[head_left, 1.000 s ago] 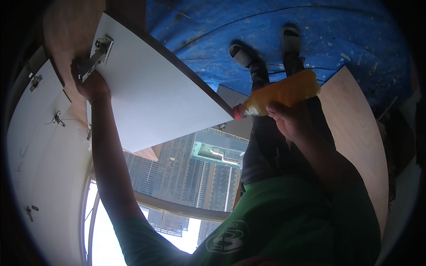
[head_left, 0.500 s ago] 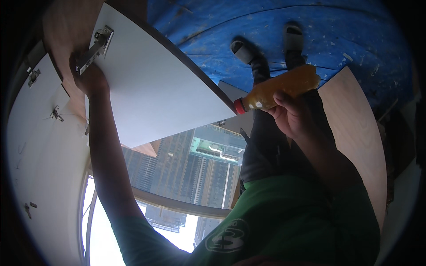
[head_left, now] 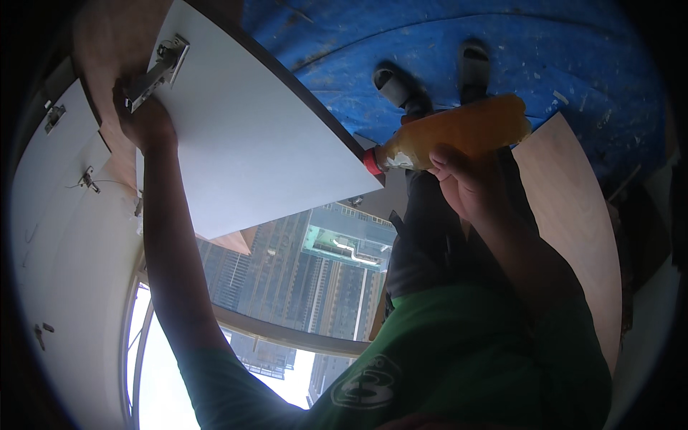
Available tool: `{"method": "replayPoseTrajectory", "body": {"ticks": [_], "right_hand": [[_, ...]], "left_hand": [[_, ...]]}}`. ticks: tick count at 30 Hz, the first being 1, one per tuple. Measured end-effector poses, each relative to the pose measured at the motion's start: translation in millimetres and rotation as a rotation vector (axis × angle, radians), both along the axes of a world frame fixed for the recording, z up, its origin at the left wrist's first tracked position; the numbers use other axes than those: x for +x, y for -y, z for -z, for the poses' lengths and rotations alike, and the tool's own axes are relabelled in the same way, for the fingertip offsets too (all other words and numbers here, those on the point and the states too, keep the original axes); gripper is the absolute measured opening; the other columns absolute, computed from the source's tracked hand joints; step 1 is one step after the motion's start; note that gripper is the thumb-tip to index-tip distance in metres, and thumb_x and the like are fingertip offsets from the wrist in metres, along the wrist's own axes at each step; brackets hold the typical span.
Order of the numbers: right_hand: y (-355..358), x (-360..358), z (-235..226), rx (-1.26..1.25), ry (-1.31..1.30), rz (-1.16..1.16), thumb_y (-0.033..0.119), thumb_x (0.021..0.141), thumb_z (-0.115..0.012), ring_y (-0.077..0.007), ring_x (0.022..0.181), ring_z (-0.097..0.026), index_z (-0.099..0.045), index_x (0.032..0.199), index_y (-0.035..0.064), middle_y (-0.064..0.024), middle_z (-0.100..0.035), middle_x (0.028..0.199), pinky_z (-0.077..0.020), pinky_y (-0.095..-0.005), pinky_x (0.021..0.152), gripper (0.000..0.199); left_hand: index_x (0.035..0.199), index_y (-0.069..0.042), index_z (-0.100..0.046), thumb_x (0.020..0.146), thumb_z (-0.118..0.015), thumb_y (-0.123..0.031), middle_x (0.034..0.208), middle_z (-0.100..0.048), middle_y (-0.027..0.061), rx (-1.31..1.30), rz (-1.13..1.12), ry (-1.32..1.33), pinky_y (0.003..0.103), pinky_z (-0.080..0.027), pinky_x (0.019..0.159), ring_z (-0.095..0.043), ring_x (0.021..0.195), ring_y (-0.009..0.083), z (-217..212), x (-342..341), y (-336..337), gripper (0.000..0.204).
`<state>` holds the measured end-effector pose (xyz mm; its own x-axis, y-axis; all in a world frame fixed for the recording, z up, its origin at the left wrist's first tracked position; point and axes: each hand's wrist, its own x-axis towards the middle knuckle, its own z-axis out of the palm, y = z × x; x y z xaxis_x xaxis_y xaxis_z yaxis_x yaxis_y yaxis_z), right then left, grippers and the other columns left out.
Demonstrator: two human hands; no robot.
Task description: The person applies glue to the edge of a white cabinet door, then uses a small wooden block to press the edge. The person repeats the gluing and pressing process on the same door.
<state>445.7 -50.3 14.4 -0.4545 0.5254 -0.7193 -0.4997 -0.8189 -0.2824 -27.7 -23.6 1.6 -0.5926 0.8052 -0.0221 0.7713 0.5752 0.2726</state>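
Observation:
My right hand (head_left: 469, 179) is closed round a clear plastic bottle (head_left: 459, 132) of orange liquid. The bottle lies nearly level, its red cap (head_left: 370, 161) pointing left against the dark edge and corner of a white cabinet door (head_left: 251, 136). At the door's left edge my left hand (head_left: 149, 122) grips the panel, its fingers mostly hidden behind the edge and a metal hinge (head_left: 161, 68). That hinge is fixed to the door's white face, with its arm sticking out over my left hand.
White panels with hinges (head_left: 87, 179) stand at the left. A window (head_left: 287, 265) shows buildings below. Blue sheeting (head_left: 344, 64) covers the floor under my sandals (head_left: 394, 84). To the right leans a wood-grain board (head_left: 573, 193).
The bottle has shifted slightly left and up, and its cap now overlaps the door's edge. My left hand keeps its hold on the door.

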Motion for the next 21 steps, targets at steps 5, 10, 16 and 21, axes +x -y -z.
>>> {"method": "replayPoseTrajectory", "body": {"ticks": [5,10,16,21], "right_hand": [[-23,-24,11,0.069,0.006,-0.008,0.014,0.085,-0.079,-0.0257,0.109,-0.068,-0.055,0.125,0.0001,-0.0175,-0.066,0.119,-0.0573,-0.0416,0.094,0.048],[-49,-48,15,0.161,0.006,-0.017,0.02,0.085,-0.081,-0.0274,0.11,-0.069,-0.054,0.126,-0.0009,-0.0177,-0.066,0.116,-0.0583,-0.0438,0.097,0.053],[-77,-72,27,0.276,-0.033,-0.046,0.022,0.086,-0.082,-0.0306,0.115,-0.068,-0.054,0.127,-0.0002,-0.0187,-0.066,0.117,-0.056,-0.0488,0.101,0.055],[-75,-69,23,0.288,-0.044,-0.068,0.013,0.092,-0.074,-0.0207,0.113,-0.064,-0.052,0.126,0.0059,-0.0099,-0.062,0.115,-0.0545,-0.0416,0.098,0.04]], "left_hand": [[0.151,-0.007,-0.042,0.102,-0.06,-0.027,0.145,-0.055,0.017,0.019,-0.052,0.045,0.037,-0.048,0.107,-0.058,0.128,0.0279,4,-7,2,0.056],[0.151,-0.002,-0.041,0.102,-0.059,-0.025,0.146,-0.054,0.0179,0.035,-0.026,0.028,0.037,-0.047,0.109,-0.058,0.13,0.0282,0,10,-4,0.056],[0.151,-0.001,-0.04,0.103,-0.057,-0.022,0.146,-0.054,0.018,0.105,-0.016,0.116,0.036,-0.047,0.11,-0.057,0.13,0.0276,4,0,-1,0.055],[0.151,-0.001,-0.04,0.103,-0.058,-0.023,0.147,-0.054,0.0189,0.078,-0.018,0.085,0.037,-0.047,0.11,-0.057,0.131,0.0286,2,9,-3,0.056]]}}
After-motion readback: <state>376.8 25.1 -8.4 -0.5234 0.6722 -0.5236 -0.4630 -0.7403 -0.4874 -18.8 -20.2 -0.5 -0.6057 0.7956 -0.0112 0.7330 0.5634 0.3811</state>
